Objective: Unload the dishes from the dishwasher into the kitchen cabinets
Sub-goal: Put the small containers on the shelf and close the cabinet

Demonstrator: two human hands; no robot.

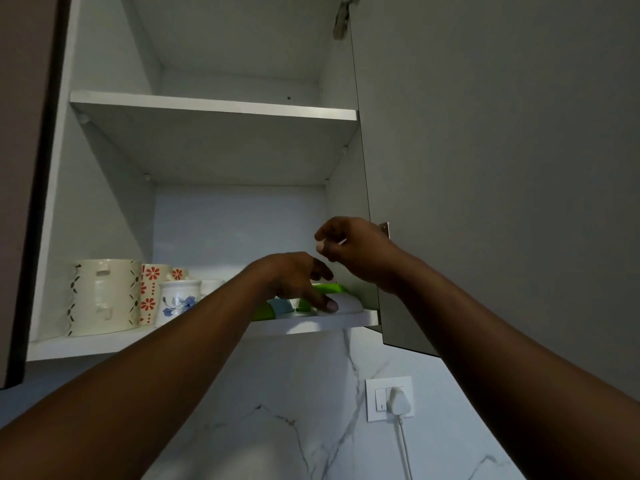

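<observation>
My left hand (299, 282) reaches into the open cabinet and lies palm down over a group of dishes at the right end of the bottom shelf (346, 320). Its thumb presses on a white dish (348, 304). Green-rimmed dishes (329, 289) and a piece with a blue pattern (281, 305) show beneath the hand, partly hidden. My right hand (353, 249) hovers above them near the cabinet's right wall, its fingers curled, and I see nothing in it.
Several mugs stand at the shelf's left: a large cream one (102, 296), one with red flowers (150, 292) and a white one with blue flowers (178, 301). The upper shelf (214, 105) looks bare. The door (485, 168) stands open at right. A wall socket with a plug (391, 398) sits below.
</observation>
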